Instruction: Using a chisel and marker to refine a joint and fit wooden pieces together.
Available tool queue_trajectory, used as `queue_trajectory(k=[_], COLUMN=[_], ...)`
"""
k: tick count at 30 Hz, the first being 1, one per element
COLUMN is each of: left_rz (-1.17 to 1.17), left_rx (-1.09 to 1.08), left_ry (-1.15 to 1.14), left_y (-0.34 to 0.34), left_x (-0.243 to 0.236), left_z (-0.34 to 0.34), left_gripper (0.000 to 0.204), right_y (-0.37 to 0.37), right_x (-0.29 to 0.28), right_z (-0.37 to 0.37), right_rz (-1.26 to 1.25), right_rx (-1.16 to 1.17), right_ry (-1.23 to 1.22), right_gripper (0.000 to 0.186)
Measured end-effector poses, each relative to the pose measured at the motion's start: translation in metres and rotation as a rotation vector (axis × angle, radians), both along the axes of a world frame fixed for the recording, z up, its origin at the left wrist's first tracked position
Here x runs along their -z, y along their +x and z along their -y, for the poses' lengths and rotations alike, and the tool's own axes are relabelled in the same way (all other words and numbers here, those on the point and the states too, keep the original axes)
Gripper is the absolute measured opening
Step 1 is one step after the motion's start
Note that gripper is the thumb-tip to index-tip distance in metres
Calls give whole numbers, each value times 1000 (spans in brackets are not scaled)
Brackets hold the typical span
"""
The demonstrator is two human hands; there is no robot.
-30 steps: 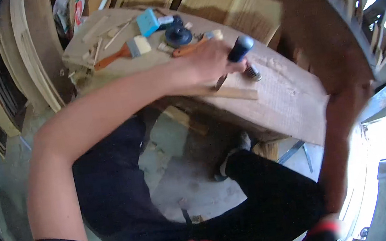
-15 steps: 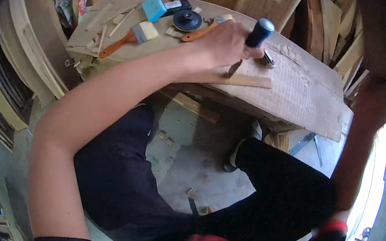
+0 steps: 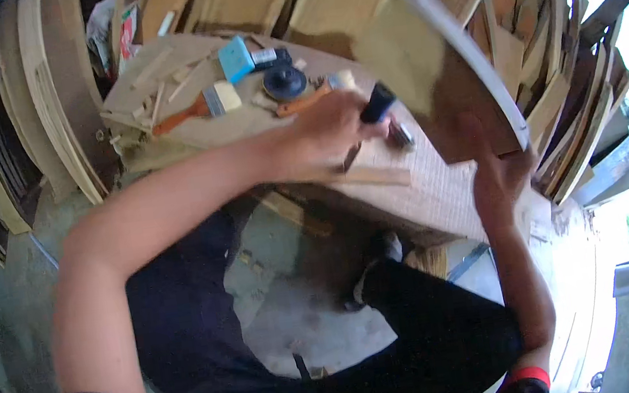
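Note:
My left hand is closed around a chisel with a dark blue handle; its blade touches a narrow wooden strip along the bench's front edge. My right hand grips a large flat board-like piece with a pale edge, blurred by motion, held up right of the chisel. A small metallic cylinder lies beside my left hand. Behind it sit paintbrushes, a black disc pad, a light blue block and wood scraps.
The wooden bench top stands before my legs. Curved boards lean at the left, wide panels at the back and more offcuts at the right, near a bright opening. My foot is on the floor below.
My right hand has brought the flat piece leftward from the far right, closer to the chisel. My left hand keeps the chisel on the strip, and the view has shifted slightly.

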State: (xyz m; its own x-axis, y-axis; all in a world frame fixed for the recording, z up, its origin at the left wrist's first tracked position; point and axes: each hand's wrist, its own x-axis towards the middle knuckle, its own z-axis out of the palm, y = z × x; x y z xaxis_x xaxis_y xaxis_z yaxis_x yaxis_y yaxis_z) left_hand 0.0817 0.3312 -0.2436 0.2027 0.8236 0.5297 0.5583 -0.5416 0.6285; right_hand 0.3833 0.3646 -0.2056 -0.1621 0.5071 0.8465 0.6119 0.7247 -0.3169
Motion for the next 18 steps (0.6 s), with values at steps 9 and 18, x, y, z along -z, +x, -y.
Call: queue_trajectory(k=[9,18], left_rz=[-139,-185], left_rx=[-42,-112], left_ry=[33,-108], left_y=[13,9], left_x=[-3,-30], left_z=[-5,20], left_gripper=[48,45], right_y=[31,84], right_x=[-16,-68], right_z=[20,-7], right_rz=[145,409], right_rx=[248,591], right_ry=[47,252], right_gripper=[42,60])
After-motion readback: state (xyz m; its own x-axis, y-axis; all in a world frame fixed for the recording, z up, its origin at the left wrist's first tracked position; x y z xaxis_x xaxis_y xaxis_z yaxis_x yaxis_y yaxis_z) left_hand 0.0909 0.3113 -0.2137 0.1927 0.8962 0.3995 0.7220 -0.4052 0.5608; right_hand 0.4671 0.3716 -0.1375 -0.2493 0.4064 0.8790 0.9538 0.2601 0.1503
